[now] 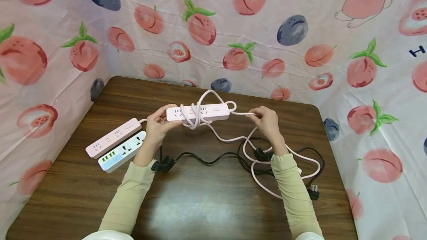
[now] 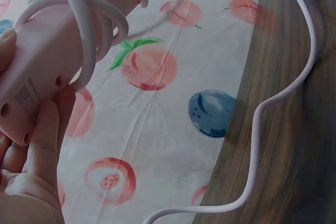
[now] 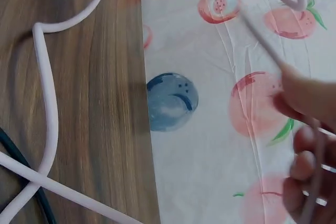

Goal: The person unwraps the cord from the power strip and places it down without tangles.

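Observation:
My left hand [image 1: 158, 124] grips one end of a pink power strip [image 1: 216, 112], raised above the table. Its pink cord [image 1: 198, 112] is looped loosely several times around the strip's middle, and the left wrist view shows these coils [image 2: 84, 19] from the underside. To the right, my right hand [image 1: 268, 122] pinches the cord near where it runs out from the strip's other end. In the right wrist view the cord passes between thumb and fingers [image 3: 302, 166] and hangs down past them. A further stretch of pink cord [image 2: 255, 140] trails down to the table.
Another pink power strip [image 1: 113, 138] and a white power strip [image 1: 122, 151] lie side by side at the left. Black cords with a black plug [image 1: 163, 165] cross the wooden table [image 1: 193, 203]. Tangled pink and black cords and another plug [image 1: 313, 192] lie at the right. Fruit-print cloth [image 1: 200, 62] hangs behind.

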